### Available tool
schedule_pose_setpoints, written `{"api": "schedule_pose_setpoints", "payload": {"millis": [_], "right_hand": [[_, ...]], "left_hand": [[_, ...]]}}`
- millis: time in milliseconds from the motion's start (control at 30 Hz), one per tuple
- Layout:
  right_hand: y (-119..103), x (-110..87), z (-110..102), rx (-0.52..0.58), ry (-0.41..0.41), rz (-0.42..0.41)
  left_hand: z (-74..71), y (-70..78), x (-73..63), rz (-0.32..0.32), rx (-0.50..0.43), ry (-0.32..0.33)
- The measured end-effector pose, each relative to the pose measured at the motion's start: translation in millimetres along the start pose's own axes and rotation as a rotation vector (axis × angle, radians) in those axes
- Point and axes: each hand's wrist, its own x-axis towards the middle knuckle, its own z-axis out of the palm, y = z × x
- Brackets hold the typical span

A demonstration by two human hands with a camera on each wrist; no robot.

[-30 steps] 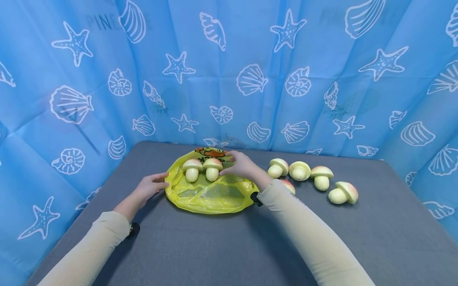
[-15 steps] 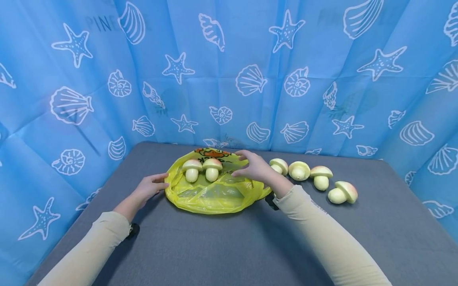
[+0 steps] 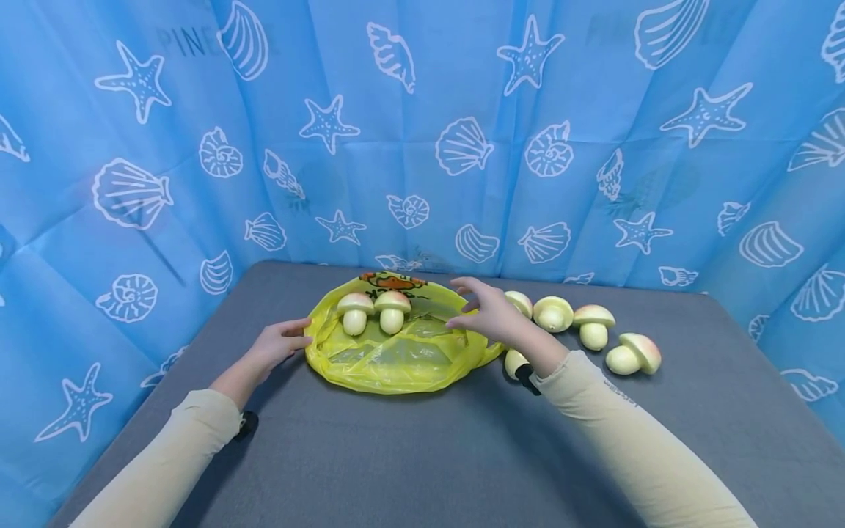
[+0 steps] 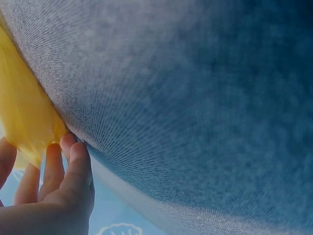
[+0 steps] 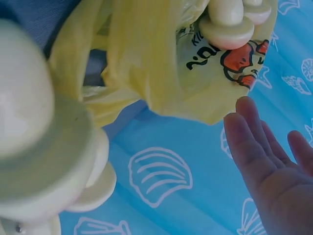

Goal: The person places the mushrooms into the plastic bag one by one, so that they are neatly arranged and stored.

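Yellow plastic bag (image 3: 394,378) lies near the surface's (image 3: 370,455) far edge, two mushrooms (image 3: 392,318) inside. I note left hand (image 3: 277,345), fingers extended, touching its left rim; right hand (image 3: 494,314), released, holding nothing, by its right rim.

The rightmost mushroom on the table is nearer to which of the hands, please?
Right: the right hand is left of the rightmost mushroom, near the bag; the left hand is farther left, at the bag's left edge.

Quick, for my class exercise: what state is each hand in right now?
Left hand: touching the edge of the yellow bag; whether it pinches it cannot be told.
Right hand: open, holding nothing.
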Motion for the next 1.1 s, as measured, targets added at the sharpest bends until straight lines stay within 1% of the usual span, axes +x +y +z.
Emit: {"api": "schedule_pose_setpoints", "payload": {"millis": [67,167,367,500,600,833,967,1100], "right_hand": [[3,-3.2,-2,-0.005,0.004,-0.005],[7,-7.8,-5,-0.022,0.020,-0.033],[11,-19.1,-8,-0.059,0.080,-0.071],[16,-26.1,-9,-0.030,0.122,-0.086],[19,-31.2,-11,0.001,0.153,-0.080],[30,-42.5,-15,0.008,0.210,-0.073],[37,-48.9,-15,0.014,0.234,-0.086],[48,-55.6,-13,0.022,0.267,-0.113]], "left_hand": [[-0.5,0.2,-0.2,0.001,0.002,0.001],[-0.9,0.0,-0.3,0.003,0.003,-0.003],[-1.6,-1.0,0.0,-0.001,0.003,-0.002],[-1.9,-2.2,0.8,-0.002,0.000,-0.003],[-1.2,-3.5,1.8,-0.006,-0.010,0.000],[-0.1,-4.2,2.1,-0.012,-0.007,0.009],[0.3,-3.1,2.6,-0.018,-0.009,0.010],[0.7,-1.9,2.9,-0.009,-0.008,0.002]]}}
